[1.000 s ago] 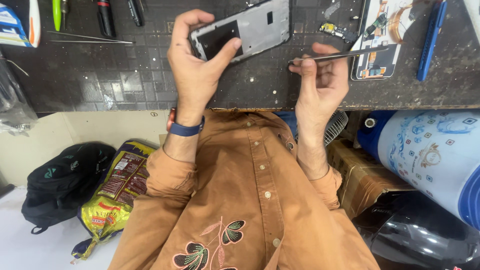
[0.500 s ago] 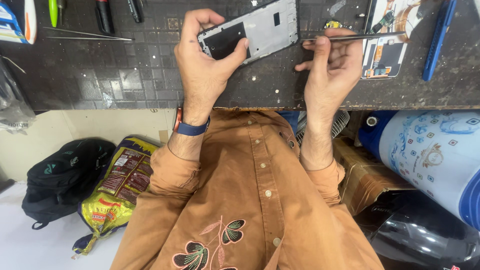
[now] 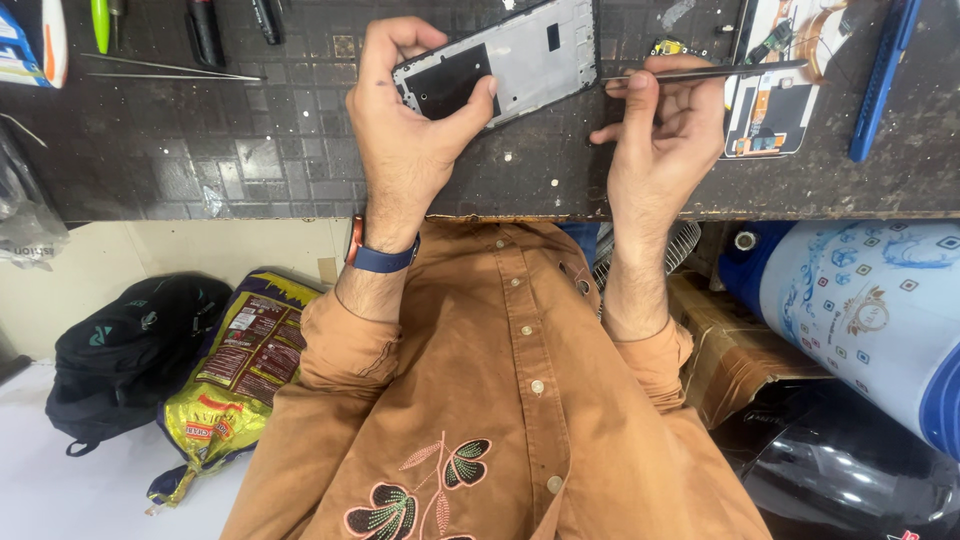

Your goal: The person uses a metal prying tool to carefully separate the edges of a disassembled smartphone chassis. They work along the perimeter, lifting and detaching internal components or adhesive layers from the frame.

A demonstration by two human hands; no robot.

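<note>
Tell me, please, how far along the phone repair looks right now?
Done: the phone frame is stripped, its circuit parts on the workbench. In hand: the left hand holds the frame; the right hand brings tweezers to its edge. Left: reassembly.

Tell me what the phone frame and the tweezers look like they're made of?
The phone frame in the left hand looks like thin metal with a dull silvery-grey face and a black, probably plastic, rim; it shows a soft sheen. The tweezers in the right hand look like bare steel: slim, grey and slightly shiny.
</note>
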